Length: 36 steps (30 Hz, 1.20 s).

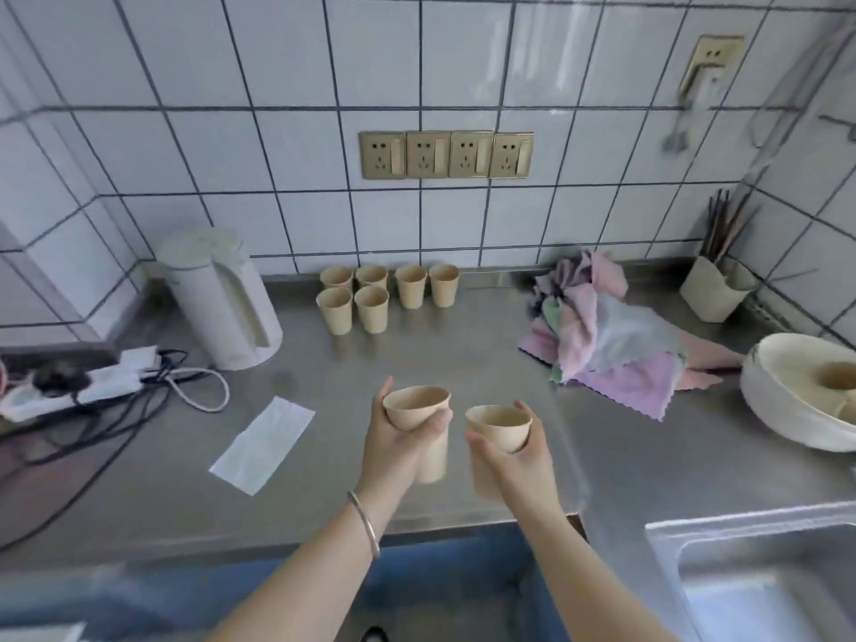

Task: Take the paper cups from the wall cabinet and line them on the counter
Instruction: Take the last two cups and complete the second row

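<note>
- Both forearms reached out over the counter's front edge, a thin bangle (366,521) on the left wrist.
- Her left hand (398,437) was wrapped round a paper cup (417,407), fingers curled about its wall, mouth tipped towards the camera; more cup wall showing below the palm looked like a short stack, though blur made that uncertain.
- Her right hand (519,449) cradled a second cup (499,424) the same way, fingers closed round its base.
- Six cups already on the counter (389,296) stood upright by the tiled wall, straight ahead of both hands and well apart from them: four along the back, two in front on the left side.
- I judged the open spot lay right of that group, so the right hand was the nearer one to set down first.
- Every standing cup appeared empty.
- A white kettle (222,298) stood left of them, crumpled cloths (611,331) to the right.
- On the far right, a white bowl (796,391) held something brown and round, possibly another cup.
</note>
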### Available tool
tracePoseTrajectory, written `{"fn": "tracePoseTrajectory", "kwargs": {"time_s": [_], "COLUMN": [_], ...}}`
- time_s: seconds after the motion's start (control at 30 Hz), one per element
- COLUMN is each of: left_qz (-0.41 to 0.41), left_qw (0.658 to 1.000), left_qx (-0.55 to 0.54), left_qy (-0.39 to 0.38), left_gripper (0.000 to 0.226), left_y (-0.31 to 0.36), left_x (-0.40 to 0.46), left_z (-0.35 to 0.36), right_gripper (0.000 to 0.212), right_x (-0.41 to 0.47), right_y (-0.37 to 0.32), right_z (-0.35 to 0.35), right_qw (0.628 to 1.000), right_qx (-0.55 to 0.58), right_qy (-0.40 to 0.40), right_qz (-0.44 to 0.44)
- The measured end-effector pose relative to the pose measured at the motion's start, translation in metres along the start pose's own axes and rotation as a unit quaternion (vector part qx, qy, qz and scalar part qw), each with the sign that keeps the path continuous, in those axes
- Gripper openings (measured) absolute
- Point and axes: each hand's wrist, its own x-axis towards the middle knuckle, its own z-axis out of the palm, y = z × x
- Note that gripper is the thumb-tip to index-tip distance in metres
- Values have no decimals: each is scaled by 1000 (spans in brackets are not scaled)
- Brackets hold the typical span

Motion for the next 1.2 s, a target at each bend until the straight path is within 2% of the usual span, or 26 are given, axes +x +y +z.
{"fn": "tracePoseTrajectory", "kwargs": {"time_s": [0.13,0.27,0.4,0.47,0.57,0.6,0.7,0.9,1.03,1.2], "left_qz": [-30,-57,-73,-84,-101,-104,-98,-30,2,21], "left_qw": [1000,998,997,996,994,993,990,989,985,980], "left_qx": [8,11,6,19,49,60,94,122,128,119], "left_qy": [-4,-19,-30,-21,-8,2,37,83,116,160], "left_gripper": [81,45,32,37,62,64,55,70,71,71], "left_y": [0,-1,-18,-30,-48,-53,-65,-92,-106,-113], "left_x": [76,147,209,235,269,278,300,336,351,366], "left_z": [-13,-19,-14,-9,1,5,15,31,37,47], "right_gripper": [68,44,40,40,48,52,60,60,59,61], "right_x": [59,118,174,198,236,248,285,338,357,373], "right_y": [-12,-20,-22,-20,-14,-12,-3,6,16,16], "right_z": [43,74,95,103,108,109,113,128,136,144], "right_qw": [999,998,996,996,996,997,997,997,994,995], "right_qx": [9,6,1,-10,-18,-18,-20,-54,-98,-89], "right_qy": [-19,-11,-6,-17,-39,-40,-35,-13,-21,-23], "right_qz": [30,69,85,85,74,70,65,50,35,38]}}
